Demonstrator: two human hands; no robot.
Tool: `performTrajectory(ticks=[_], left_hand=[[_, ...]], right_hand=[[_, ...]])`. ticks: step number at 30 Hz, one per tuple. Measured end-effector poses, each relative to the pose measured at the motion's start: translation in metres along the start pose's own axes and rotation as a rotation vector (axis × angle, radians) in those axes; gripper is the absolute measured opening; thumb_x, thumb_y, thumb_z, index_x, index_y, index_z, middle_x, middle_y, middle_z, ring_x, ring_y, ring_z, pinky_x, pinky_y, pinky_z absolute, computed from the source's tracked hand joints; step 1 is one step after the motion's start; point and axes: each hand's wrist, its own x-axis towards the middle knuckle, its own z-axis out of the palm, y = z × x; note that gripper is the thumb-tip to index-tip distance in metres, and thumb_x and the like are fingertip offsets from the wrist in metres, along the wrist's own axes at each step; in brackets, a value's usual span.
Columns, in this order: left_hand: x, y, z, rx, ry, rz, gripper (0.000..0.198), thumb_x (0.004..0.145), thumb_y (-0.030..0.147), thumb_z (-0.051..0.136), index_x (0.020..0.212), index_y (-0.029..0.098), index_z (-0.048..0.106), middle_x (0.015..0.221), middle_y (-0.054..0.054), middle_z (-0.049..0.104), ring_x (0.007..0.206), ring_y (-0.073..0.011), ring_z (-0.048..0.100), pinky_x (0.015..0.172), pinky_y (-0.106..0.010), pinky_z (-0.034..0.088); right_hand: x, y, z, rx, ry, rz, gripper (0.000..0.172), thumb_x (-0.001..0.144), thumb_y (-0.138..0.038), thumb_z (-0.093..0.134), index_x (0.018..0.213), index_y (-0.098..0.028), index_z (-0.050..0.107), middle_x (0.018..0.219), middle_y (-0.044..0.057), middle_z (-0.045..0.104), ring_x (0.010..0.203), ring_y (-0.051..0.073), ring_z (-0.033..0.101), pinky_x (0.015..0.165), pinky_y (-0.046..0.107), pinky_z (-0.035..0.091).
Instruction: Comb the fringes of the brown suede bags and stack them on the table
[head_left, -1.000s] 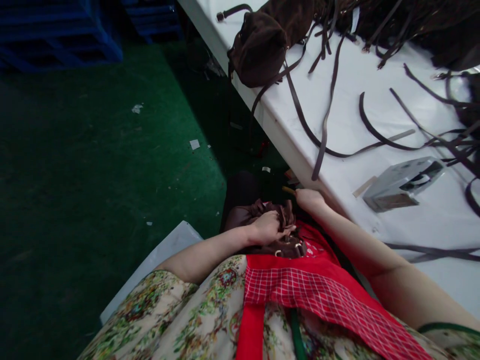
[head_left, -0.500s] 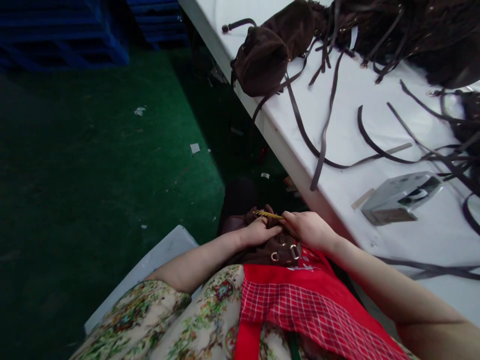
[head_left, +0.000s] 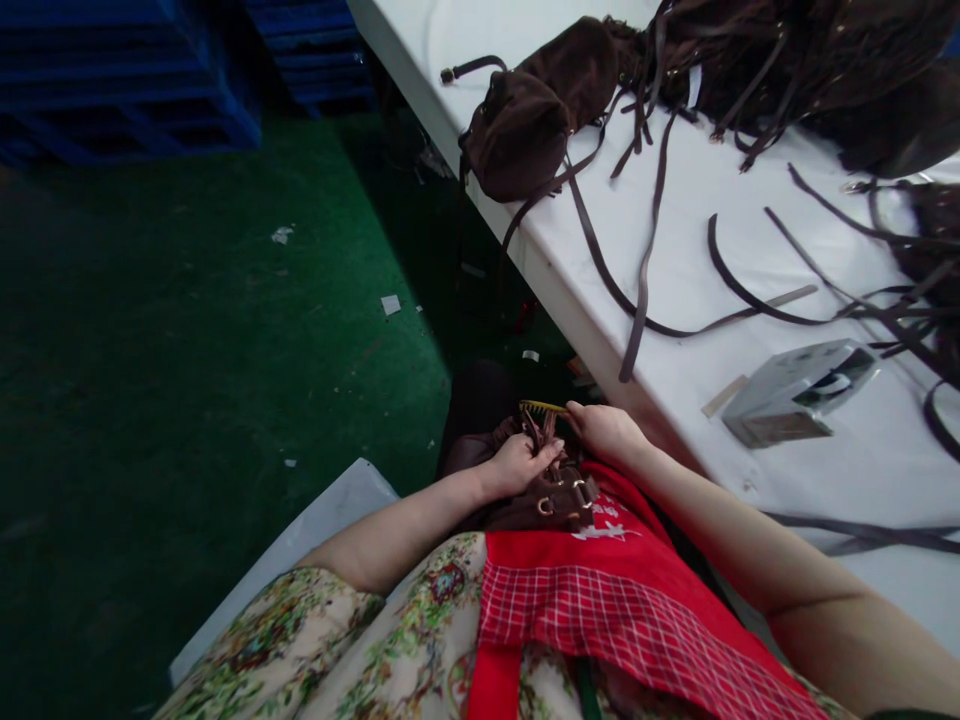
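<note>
A brown bag [head_left: 529, 508] with metal rings and a buckle lies on my lap, against the red apron [head_left: 637, 520]. My left hand [head_left: 517, 465] is closed around a bunch of thin brown strips [head_left: 553, 428] that stand up from the bag. In my right hand [head_left: 604, 430], a yellow comb [head_left: 541, 407] is pinched by one end, its teeth facing down towards the tops of the strips. Whether the teeth touch the strips I cannot tell. My left fingers partly hide the strips and the bag's upper part.
On the white table [head_left: 697, 380] to my right lie more brown bags [head_left: 517, 135], long dark straps [head_left: 652, 250] and a grey box [head_left: 799, 390]. Blue pallets [head_left: 150, 120] stand at the far left. Paper scraps [head_left: 390, 304] dot the green floor.
My right hand and the comb have shifted slightly up and away from the bag. The comb's teeth now show plainly, and the brown strips stand raised above my left hand.
</note>
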Motion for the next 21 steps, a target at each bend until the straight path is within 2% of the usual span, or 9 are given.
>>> performTrajectory(ticks=[3, 6, 8, 10, 12, 14, 16, 18, 21], left_hand=[[-0.005, 0.006, 0.0, 0.148, -0.055, 0.132, 0.039, 0.087, 0.046, 0.046, 0.079, 0.015, 0.067, 0.079, -0.008, 0.068, 0.081, -0.0197, 0.062, 0.084, -0.03, 0.046], [-0.009, 0.009, -0.003, 0.218, -0.073, 0.183, 0.034, 0.088, 0.041, 0.047, 0.087, 0.015, 0.069, 0.087, -0.008, 0.07, 0.09, -0.0205, 0.062, 0.092, -0.031, 0.043], [-0.008, 0.007, -0.006, 0.153, -0.05, 0.16, 0.037, 0.09, 0.039, 0.043, 0.09, 0.014, 0.069, 0.09, -0.008, 0.07, 0.09, -0.0196, 0.062, 0.09, -0.03, 0.044], [-0.006, 0.002, -0.006, 0.064, -0.04, 0.131, 0.038, 0.091, 0.04, 0.042, 0.088, 0.013, 0.069, 0.09, -0.008, 0.07, 0.09, -0.0188, 0.062, 0.088, -0.028, 0.046], [-0.003, -0.003, -0.005, -0.006, -0.024, 0.096, 0.036, 0.089, 0.039, 0.045, 0.086, 0.012, 0.069, 0.088, -0.007, 0.07, 0.089, -0.0186, 0.062, 0.087, -0.028, 0.046], [-0.001, -0.006, -0.004, -0.052, -0.008, 0.042, 0.031, 0.087, 0.037, 0.049, 0.087, 0.012, 0.068, 0.087, -0.007, 0.069, 0.086, -0.0185, 0.062, 0.084, -0.029, 0.047], [-0.001, -0.006, -0.003, -0.087, -0.002, -0.02, 0.027, 0.084, 0.035, 0.054, 0.089, 0.013, 0.067, 0.085, -0.006, 0.069, 0.081, -0.018, 0.061, 0.08, -0.03, 0.048], [-0.003, -0.004, -0.003, -0.16, -0.043, -0.046, 0.025, 0.083, 0.034, 0.055, 0.088, 0.013, 0.066, 0.083, -0.006, 0.068, 0.079, -0.0171, 0.061, 0.078, -0.029, 0.048], [-0.008, 0.004, -0.005, -0.295, -0.091, -0.022, 0.028, 0.084, 0.039, 0.055, 0.083, 0.013, 0.064, 0.08, -0.005, 0.066, 0.076, -0.0154, 0.059, 0.076, -0.028, 0.048]], right_hand=[[0.009, 0.017, 0.009, 0.05, -0.066, 0.115, 0.043, 0.097, -0.04, 0.027, 0.105, -0.014, 0.061, 0.095, 0.016, 0.069, 0.087, 0.023, 0.065, 0.069, 0.03, 0.043], [0.014, 0.03, 0.012, 0.087, -0.106, 0.138, 0.042, 0.098, -0.038, 0.028, 0.101, -0.015, 0.063, 0.096, 0.014, 0.069, 0.084, 0.021, 0.065, 0.068, 0.028, 0.042], [0.011, 0.03, 0.005, 0.157, -0.006, 0.118, 0.043, 0.098, -0.04, 0.025, 0.1, -0.017, 0.061, 0.094, 0.01, 0.069, 0.083, 0.02, 0.064, 0.067, 0.027, 0.041], [0.001, 0.023, -0.01, 0.247, 0.178, 0.096, 0.045, 0.099, -0.042, 0.02, 0.097, -0.018, 0.058, 0.086, 0.009, 0.068, 0.077, 0.019, 0.063, 0.064, 0.026, 0.039], [-0.015, 0.013, -0.028, 0.313, 0.304, 0.005, 0.046, 0.099, -0.043, 0.015, 0.092, -0.018, 0.054, 0.078, 0.007, 0.066, 0.071, 0.017, 0.061, 0.063, 0.025, 0.037], [-0.034, 0.0, -0.041, 0.302, 0.277, -0.186, 0.045, 0.099, -0.045, 0.016, 0.088, -0.02, 0.052, 0.074, 0.005, 0.065, 0.068, 0.016, 0.06, 0.061, 0.024, 0.036], [-0.049, -0.013, -0.046, 0.19, 0.18, -0.335, 0.042, 0.099, -0.046, 0.021, 0.086, -0.02, 0.051, 0.073, 0.004, 0.065, 0.065, 0.016, 0.059, 0.059, 0.024, 0.034], [-0.057, -0.023, -0.042, 0.048, 0.116, -0.359, 0.037, 0.098, -0.043, 0.025, 0.087, -0.02, 0.052, 0.074, 0.004, 0.066, 0.063, 0.016, 0.06, 0.056, 0.025, 0.031], [-0.051, -0.028, -0.027, -0.05, 0.059, -0.296, 0.026, 0.097, -0.035, 0.031, 0.094, -0.021, 0.053, 0.078, 0.005, 0.068, 0.067, 0.017, 0.063, 0.054, 0.025, 0.029]])
